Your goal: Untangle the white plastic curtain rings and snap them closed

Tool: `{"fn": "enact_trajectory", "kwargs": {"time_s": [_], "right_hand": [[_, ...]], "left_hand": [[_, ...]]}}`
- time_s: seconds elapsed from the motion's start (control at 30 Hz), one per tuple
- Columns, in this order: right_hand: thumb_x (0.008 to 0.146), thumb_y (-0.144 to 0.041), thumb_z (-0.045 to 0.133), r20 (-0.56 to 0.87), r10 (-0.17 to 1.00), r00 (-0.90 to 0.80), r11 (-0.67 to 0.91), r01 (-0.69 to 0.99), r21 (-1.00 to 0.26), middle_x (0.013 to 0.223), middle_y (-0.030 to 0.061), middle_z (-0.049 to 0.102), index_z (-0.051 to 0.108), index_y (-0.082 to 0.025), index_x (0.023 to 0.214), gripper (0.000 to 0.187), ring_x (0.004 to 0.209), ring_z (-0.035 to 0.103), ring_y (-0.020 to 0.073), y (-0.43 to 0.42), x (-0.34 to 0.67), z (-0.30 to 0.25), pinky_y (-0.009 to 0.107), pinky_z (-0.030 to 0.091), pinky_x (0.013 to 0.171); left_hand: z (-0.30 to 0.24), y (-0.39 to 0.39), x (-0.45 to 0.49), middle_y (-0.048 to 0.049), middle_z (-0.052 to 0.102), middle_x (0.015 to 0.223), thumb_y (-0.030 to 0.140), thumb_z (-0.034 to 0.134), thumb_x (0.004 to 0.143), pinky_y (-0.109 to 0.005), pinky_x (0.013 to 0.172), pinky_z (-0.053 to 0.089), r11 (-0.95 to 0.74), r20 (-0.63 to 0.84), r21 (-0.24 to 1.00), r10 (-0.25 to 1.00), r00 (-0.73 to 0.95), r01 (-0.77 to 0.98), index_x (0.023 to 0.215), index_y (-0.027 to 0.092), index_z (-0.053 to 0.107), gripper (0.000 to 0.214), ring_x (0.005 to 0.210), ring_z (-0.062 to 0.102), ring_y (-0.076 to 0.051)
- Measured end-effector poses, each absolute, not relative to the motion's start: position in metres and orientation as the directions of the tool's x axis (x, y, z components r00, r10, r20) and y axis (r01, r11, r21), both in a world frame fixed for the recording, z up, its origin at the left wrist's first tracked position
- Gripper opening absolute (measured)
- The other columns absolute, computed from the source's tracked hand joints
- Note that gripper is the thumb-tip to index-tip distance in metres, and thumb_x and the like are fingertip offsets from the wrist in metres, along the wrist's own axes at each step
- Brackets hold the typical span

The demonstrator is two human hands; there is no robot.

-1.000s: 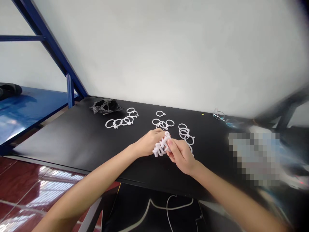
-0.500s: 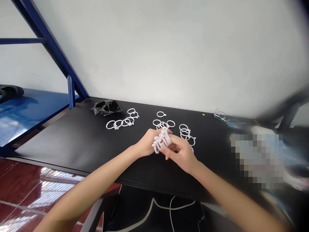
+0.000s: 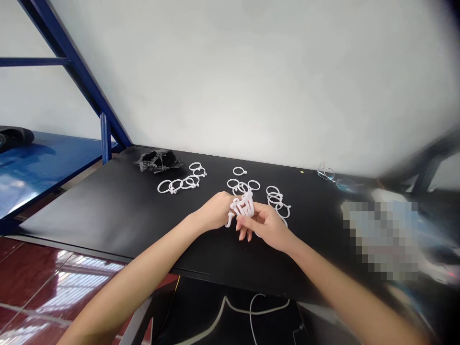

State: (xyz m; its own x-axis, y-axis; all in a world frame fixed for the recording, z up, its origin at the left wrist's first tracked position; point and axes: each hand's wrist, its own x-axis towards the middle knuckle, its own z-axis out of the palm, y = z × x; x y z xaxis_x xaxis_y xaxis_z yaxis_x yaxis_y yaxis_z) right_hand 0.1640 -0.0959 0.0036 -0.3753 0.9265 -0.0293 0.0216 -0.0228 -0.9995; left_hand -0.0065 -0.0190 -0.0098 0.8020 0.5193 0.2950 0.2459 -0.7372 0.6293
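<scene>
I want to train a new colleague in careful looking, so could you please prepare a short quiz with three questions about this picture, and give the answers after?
1. Multiple choice: What is bunched between the left hand and the right hand?
A) a cable
B) white rings
C) a blue cloth

2. True or false: In the picture, the eyeglasses lie to the right of the crumpled black plastic.

3. Fill the gap: The single ring lying apart on the black table is nearer to the ____ than the hands are.

Key: 1: B. 2: True. 3: wall.
</scene>
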Motion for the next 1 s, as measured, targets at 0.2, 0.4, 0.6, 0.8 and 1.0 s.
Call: {"fn": "enact_trajectory", "kwargs": {"time_s": [0.2, 0.4, 0.6, 0.8, 1.0], "right_hand": [[0.092, -0.045, 0.056, 0.032, 0.946, -0.323, 0.020, -0.041, -0.999, 0.055, -0.0065, 0.049, 0.059, -0.015, 0.074, 0.035, 0.033, 0.042, 0.0027, -0.102, 0.157, -0.001, 0.019, 0.045, 0.039], [0.095, -0.043, 0.052, 0.115, 0.947, -0.300, 0.115, -0.019, -0.993, 0.050, -0.0069, 0.049, 0.058, -0.016, 0.074, 0.034, 0.032, 0.045, 0.0048, -0.113, 0.157, -0.001, 0.020, 0.044, 0.039], [0.077, -0.039, 0.075, 0.085, 0.980, -0.181, 0.106, 0.108, -0.988, 0.061, -0.0004, 0.064, 0.065, -0.017, 0.079, 0.024, 0.049, 0.062, 0.0132, -0.107, 0.153, -0.006, 0.025, 0.051, 0.049], [0.077, -0.041, 0.075, 0.019, 0.985, -0.172, 0.048, 0.168, -0.985, 0.060, 0.0014, 0.065, 0.066, -0.017, 0.082, 0.026, 0.053, 0.063, 0.0164, -0.106, 0.150, -0.004, 0.026, 0.048, 0.045], [0.089, -0.045, 0.060, -0.018, 0.963, -0.270, 0.035, 0.191, -0.981, 0.054, -0.0064, 0.051, 0.056, -0.018, 0.089, 0.027, 0.045, 0.050, 0.0092, -0.101, 0.155, -0.001, 0.024, 0.046, 0.048]], "left_hand": [[-0.013, -0.018, -0.005, 0.0024, 0.051, 0.056, 0.008, 0.046, 0.075, -0.019, 0.052, 0.034, -0.689, 0.287, 0.711, 0.464, 0.838, 0.138, 0.056, 0.014, 0.047, 0.020, 0.050, 0.043, -0.007], [-0.008, -0.025, 0.001, 0.0027, 0.050, 0.053, 0.022, 0.049, 0.081, -0.018, 0.049, 0.036, -0.461, 0.273, 0.887, 0.495, 0.825, -0.017, 0.058, 0.014, 0.048, 0.024, 0.050, 0.045, -0.007], [-0.014, -0.029, 0.009, 0.0017, 0.058, 0.070, 0.019, 0.056, 0.074, -0.021, 0.057, 0.042, -0.451, 0.278, 0.888, 0.679, 0.679, 0.087, 0.076, 0.014, 0.053, 0.006, 0.060, 0.051, -0.010], [-0.017, -0.029, 0.007, 0.0015, 0.057, 0.067, 0.015, 0.052, 0.075, -0.021, 0.057, 0.042, -0.482, 0.273, 0.865, 0.684, 0.676, 0.138, 0.073, 0.014, 0.054, 0.003, 0.059, 0.051, -0.010], [-0.017, -0.023, 0.008, 0.0035, 0.052, 0.059, 0.010, 0.044, 0.075, -0.018, 0.053, 0.037, -0.472, 0.266, 0.863, 0.728, 0.631, 0.181, 0.063, 0.014, 0.048, 0.013, 0.054, 0.045, -0.007]]}}
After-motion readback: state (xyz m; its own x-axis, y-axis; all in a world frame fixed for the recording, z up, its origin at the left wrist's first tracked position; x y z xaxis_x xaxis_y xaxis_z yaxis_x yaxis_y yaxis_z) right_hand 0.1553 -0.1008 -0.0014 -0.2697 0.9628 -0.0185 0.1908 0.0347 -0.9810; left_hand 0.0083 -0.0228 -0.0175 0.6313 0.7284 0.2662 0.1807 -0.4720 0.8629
